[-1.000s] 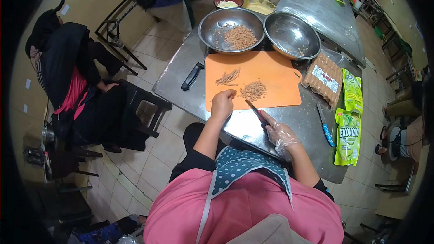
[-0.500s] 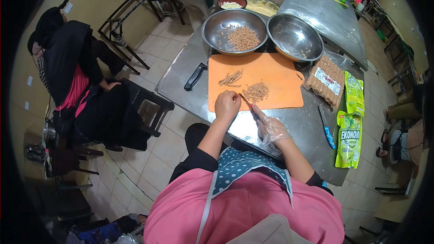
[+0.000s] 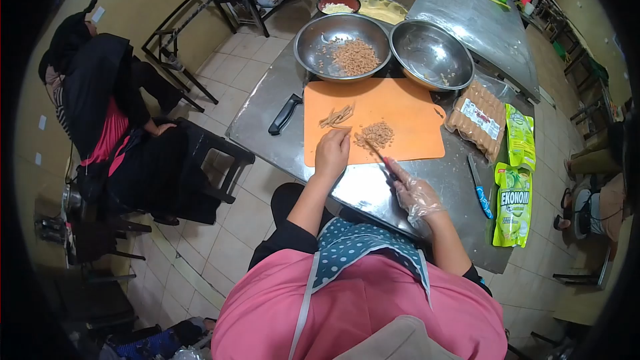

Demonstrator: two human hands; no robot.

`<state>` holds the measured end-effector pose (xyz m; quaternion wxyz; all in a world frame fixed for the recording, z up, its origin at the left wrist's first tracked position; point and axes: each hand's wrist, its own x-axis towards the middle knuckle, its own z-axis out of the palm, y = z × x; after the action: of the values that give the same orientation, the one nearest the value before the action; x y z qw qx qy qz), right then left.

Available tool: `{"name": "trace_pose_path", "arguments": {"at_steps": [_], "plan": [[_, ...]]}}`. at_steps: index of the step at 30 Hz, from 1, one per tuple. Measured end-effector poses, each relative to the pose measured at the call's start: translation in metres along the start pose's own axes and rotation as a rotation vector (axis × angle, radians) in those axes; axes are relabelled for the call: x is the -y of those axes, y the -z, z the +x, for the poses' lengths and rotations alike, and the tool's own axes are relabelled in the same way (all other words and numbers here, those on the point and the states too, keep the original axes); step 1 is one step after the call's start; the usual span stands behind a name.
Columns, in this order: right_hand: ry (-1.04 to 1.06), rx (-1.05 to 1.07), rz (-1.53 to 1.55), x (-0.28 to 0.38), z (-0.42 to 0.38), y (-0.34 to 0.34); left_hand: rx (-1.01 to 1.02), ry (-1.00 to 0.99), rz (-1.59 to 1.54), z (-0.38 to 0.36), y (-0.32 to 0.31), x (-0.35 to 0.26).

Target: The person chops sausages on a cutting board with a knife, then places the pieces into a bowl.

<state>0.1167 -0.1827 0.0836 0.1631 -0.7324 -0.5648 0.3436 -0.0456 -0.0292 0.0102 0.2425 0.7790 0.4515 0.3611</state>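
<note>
1. Steel desk (image 3: 267, 117) carrying the whole cutting station; largest item on it the orange cutting board (image 3: 400, 103), set near the front edge.
2. Two steel bowls behind the board: left bowl (image 3: 313, 33) already holding a good mound of chopped sausage bits, right bowl (image 3: 430, 53) nearly bare (a few scraps only).
3. Pack of sausages (image 3: 475, 117) at the board's right, looking mostly full, so plenty judged left to cut.
4. Green pouches (image 3: 512, 203) at the far right and a black-handled spare knife (image 3: 285, 113) at the board's left, both untouched.
5. Right hand (image 3: 415, 195), in a clear plastic glove, clenched around the handle of a knife (image 3: 379, 157), blade angled up onto the board's front edge.
6. Left hand (image 3: 331, 150), bare, pressed fingers-down on the board near its front edge, apparently pinning a sausage piece (too hidden to be sure).
7. Small pile of diced sausage (image 3: 375, 135) on the board just beside the blade, not yet moved to a bowl.
8. A few long sausage strips (image 3: 337, 117) further back on the board, uncut; judged around midway at best.
</note>
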Motion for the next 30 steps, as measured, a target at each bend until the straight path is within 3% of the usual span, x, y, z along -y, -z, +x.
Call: {"name": "trace_pose_path", "arguments": {"at_steps": [2, 4, 5, 7, 8, 11, 17, 19, 20, 22, 23, 25, 29, 30], "plan": [[0.036, -0.074, -0.162, -0.01, 0.007, 0.002, -0.03, -0.005, -0.083, -0.001, 0.003, -0.006], [0.11, -0.28, -0.391, -0.013, 0.011, 0.0, -0.044, -0.138, 0.048, -0.003, 0.005, -0.011], [0.112, -0.284, -0.389, -0.016, 0.013, -0.004, -0.046, -0.142, 0.05, -0.004, 0.006, -0.014], [0.218, -0.499, -0.444, -0.019, 0.019, -0.008, 0.106, -0.276, 0.219, -0.009, 0.006, -0.027], [0.22, -0.499, -0.443, -0.019, 0.02, -0.008, 0.223, -0.27, 0.206, -0.011, 0.004, -0.031], [0.192, -0.492, -0.526, -0.013, 0.017, -0.005, 0.322, -0.351, 0.342, -0.015, -0.003, -0.041], [0.208, -0.507, -0.544, -0.04, 0.011, -0.003, 0.314, -0.228, 0.359, -0.003, -0.009, -0.032], [0.235, -0.445, -0.177, -0.053, 0.009, -0.006, 0.262, -0.165, 0.415, -0.001, -0.011, -0.026], [0.234, -0.446, -0.177, -0.056, 0.009, -0.008, 0.262, -0.165, 0.415, -0.001, -0.013, -0.024], [-0.011, -0.292, 0.574, -0.048, 0.007, -0.01, 0.178, -0.129, 0.325, -0.002, -0.014, -0.025], [-0.011, -0.29, 0.575, -0.044, 0.004, -0.006, 0.179, -0.127, 0.327, -0.004, -0.016, -0.027], [-0.186, -0.018, 0.957, -0.029, -0.004, 0.008, 0.198, -0.228, 0.309, -0.01, -0.017, -0.041], [-0.12, 0.083, 1.18, -0.031, 0.002, 0.004, 0.34, -0.387, 0.376, -0.026, -0.025, -0.058], [-0.13, 0.081, 1.182, -0.032, 0.002, 0.005, 0.303, -0.35, 0.36, -0.026, -0.027, -0.056]]}}
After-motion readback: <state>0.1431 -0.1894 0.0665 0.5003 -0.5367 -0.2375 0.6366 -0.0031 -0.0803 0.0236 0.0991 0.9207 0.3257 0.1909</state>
